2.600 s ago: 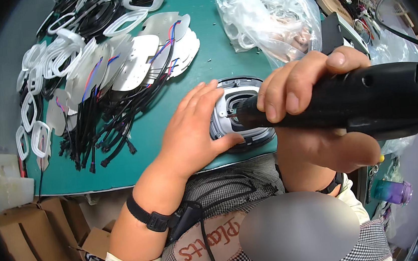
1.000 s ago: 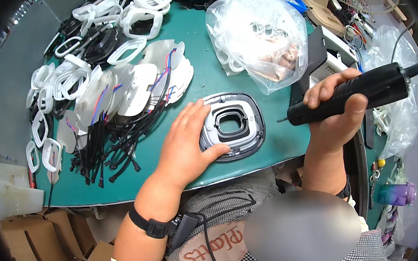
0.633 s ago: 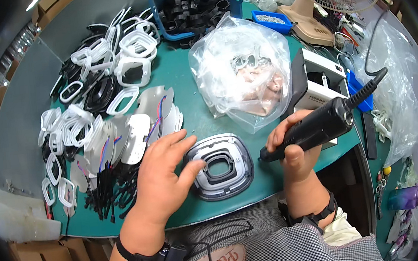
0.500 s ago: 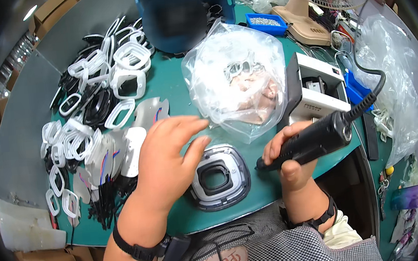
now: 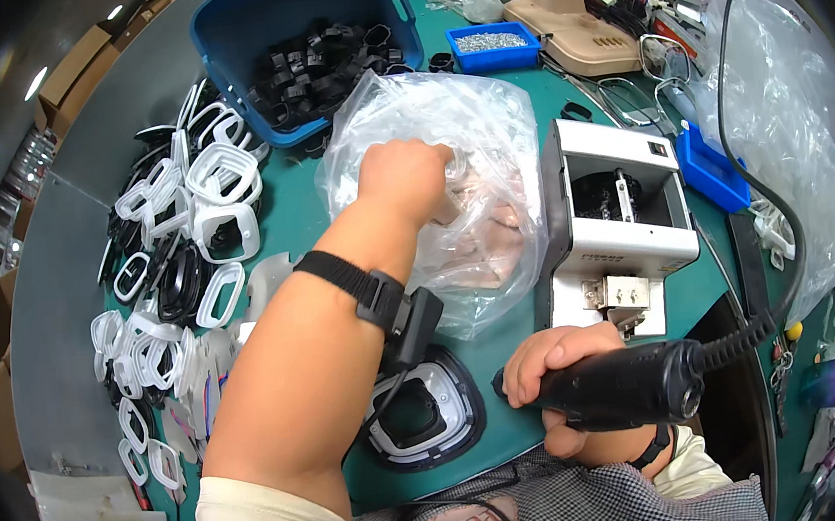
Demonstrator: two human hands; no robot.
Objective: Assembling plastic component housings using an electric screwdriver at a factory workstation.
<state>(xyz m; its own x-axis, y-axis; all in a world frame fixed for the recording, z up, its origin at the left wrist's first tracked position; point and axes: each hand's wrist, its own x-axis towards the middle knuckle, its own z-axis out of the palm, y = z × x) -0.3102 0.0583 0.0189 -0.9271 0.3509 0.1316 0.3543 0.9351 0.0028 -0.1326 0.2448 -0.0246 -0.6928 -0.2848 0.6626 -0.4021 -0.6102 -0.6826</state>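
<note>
My left hand (image 5: 410,179) reaches into the clear plastic bag (image 5: 351,146) in the middle of the bench. Its fingers are curled downward, and their tips and whatever they grip are hidden. Pale pinkish pieces (image 5: 486,244) show through the plastic. My right hand (image 5: 559,372) is wrapped round a black corded electric screwdriver (image 5: 621,387), held low near the bench's front edge, tip toward the left. Between my arms lies a rounded-square frame (image 5: 459,397), grey-white with a black rim and an opening in its middle. My left wrist strap and forearm cover part of it.
White and black frames (image 5: 220,174) pile up at left. Behind stands a blue bin (image 5: 252,111) of black parts, beside a blue tray (image 5: 493,47) of small metal pieces and a fan (image 5: 571,30). A silver-black machine (image 5: 627,245) stands at right; the screwdriver's cord (image 5: 792,234) curves past it.
My left hand has moved forward from above the frame into the plastic bag. My right hand still holds the screwdriver, now slightly nearer me. The view has shifted, showing the bin's contents.
</note>
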